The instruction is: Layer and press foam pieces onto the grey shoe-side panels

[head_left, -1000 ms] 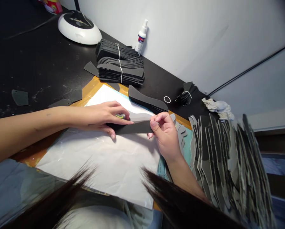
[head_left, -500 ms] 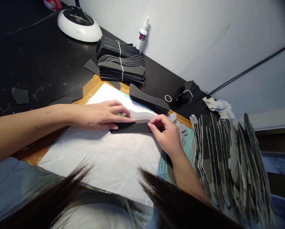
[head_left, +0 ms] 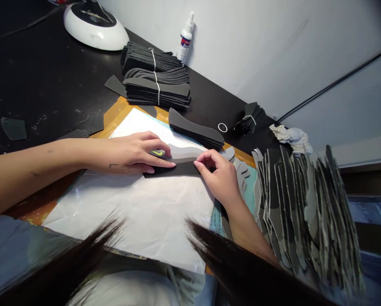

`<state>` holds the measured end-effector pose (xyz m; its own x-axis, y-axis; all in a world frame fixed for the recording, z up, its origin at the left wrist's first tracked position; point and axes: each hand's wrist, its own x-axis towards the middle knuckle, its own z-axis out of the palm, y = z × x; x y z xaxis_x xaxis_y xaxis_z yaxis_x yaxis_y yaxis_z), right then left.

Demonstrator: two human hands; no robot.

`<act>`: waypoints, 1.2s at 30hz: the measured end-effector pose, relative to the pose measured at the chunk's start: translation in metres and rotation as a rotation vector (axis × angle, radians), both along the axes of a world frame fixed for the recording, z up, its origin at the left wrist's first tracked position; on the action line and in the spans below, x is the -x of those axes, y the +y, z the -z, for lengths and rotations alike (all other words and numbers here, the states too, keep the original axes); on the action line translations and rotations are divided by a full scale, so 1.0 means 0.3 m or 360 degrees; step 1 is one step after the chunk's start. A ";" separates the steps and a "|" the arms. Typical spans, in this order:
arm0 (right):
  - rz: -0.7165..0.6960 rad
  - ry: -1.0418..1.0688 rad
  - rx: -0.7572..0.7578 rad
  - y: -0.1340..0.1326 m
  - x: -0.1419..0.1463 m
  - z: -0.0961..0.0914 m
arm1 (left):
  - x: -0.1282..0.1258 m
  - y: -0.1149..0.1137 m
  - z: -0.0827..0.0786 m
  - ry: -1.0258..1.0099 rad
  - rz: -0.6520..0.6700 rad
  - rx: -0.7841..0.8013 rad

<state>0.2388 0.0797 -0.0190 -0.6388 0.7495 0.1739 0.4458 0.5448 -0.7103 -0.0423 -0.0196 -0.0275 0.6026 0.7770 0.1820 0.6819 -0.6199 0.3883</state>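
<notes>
A dark, curved shoe-upper-like piece lies on the white sheet, overlapping a grey piece behind it. On the grey piece, a small yellow-green swoosh mark shows beside my left fingers. My left hand rests over the left part of both pieces, fingers stretched out, the index fingertip pressing on the dark piece. At the right end, my right hand pinches the dark piece's upper edge between thumb and index finger. The covered left part of the pieces is hidden.
Banded dark stacks, a loose dark stack and a white spray bottle stand behind. A long row of layered pieces is at the right, near a crumpled cloth. A lamp base sits far left.
The whole view has shifted slightly, so things appear a little further left and higher. More of the yellow-green mark now shows between my left fingers. Both hands keep their places on the pieces.
</notes>
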 end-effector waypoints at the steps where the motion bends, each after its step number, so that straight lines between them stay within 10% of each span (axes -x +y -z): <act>1: -0.0002 0.0005 0.0004 0.000 0.001 0.001 | 0.000 0.000 -0.001 0.0001 -0.0009 -0.0003; 36: -0.0070 -0.0002 -0.0059 0.009 0.004 0.006 | -0.081 -0.071 0.005 0.0297 0.0204 -0.0034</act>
<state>0.2376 0.0823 -0.0210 -0.6714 0.7135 0.2003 0.4217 0.5901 -0.6885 -0.0179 -0.0408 -0.0291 0.7209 0.6891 0.0736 0.6559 -0.7127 0.2488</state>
